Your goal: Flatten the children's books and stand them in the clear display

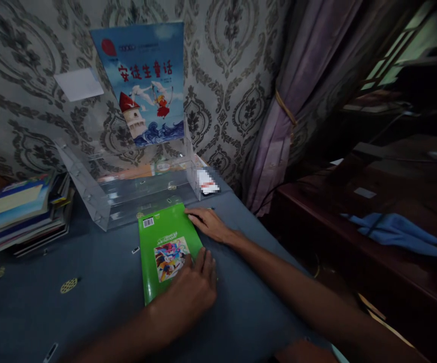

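A green book [161,242] lies flat on the blue-grey table [101,282], its cover picture upside down to me. My left hand [190,290] rests on its near right corner, fingers stretched along the edge. My right hand [210,224] touches the book's far right edge, fingers flat and slightly curled against it. Just beyond stands a clear acrylic display stand [127,194]. A blue children's book [146,83] with a castle and waves on its cover leans upright in the stand.
A stack of books [21,212] lies at the left edge of the table. Small stickers and a round gold disc [69,286] are scattered on the cloth. A purple curtain [286,111] hangs at right, beside a dark wooden bench with a blue cloth [392,229].
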The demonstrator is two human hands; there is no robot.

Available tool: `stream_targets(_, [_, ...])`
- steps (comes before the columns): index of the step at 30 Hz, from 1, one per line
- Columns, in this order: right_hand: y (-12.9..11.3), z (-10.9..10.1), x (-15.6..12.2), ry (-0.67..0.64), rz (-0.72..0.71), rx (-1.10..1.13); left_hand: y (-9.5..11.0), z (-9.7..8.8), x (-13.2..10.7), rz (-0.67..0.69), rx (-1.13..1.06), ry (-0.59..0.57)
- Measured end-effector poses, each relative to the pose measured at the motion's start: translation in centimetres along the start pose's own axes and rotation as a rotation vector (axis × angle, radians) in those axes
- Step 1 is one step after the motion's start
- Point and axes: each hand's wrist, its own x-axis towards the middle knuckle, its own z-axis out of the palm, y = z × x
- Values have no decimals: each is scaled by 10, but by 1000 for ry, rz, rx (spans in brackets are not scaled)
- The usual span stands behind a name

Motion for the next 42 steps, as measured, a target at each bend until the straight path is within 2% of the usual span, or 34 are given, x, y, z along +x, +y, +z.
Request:
stream_targets(7, [6, 4, 0, 11, -26, -21, 16, 11, -6, 21, 61, 112])
stream_targets(13, [6, 5, 0, 14, -37, -46, 6, 2, -14, 55, -90, 139])
stream_targets(16, [5, 5, -1, 2, -51, -64, -11, 1, -18, 22, -297, 125])
stream_targets(19, [5, 5, -1, 9, -79, -82, -37, 10, -23, -127, -504, 86])
stream_targets(24, [6, 5, 1, 8, -126, -119, -98, 53, -41, -386, -569, 131])
stream_targets(27, [4, 5, 5, -24, -131, -201, -132, 79, -56, -515, -718, 259])
stream_targets(29, [-1, 7, 10, -61, -129, -285, -149, 92, -65, -554, -763, 306])
stream_targets(35, [-30, 29, 35, -226, -248, -424, -169, 115, -79, -594, -931, 445])
stream_targets(39, [-53, 55, 53, -363, -388, -370, -172, 126, -81, -588, -1011, 523])
stream_targets(42, [-65, 72, 59, -383, -465, -299, -171, 131, -81, -577, -1050, 562])
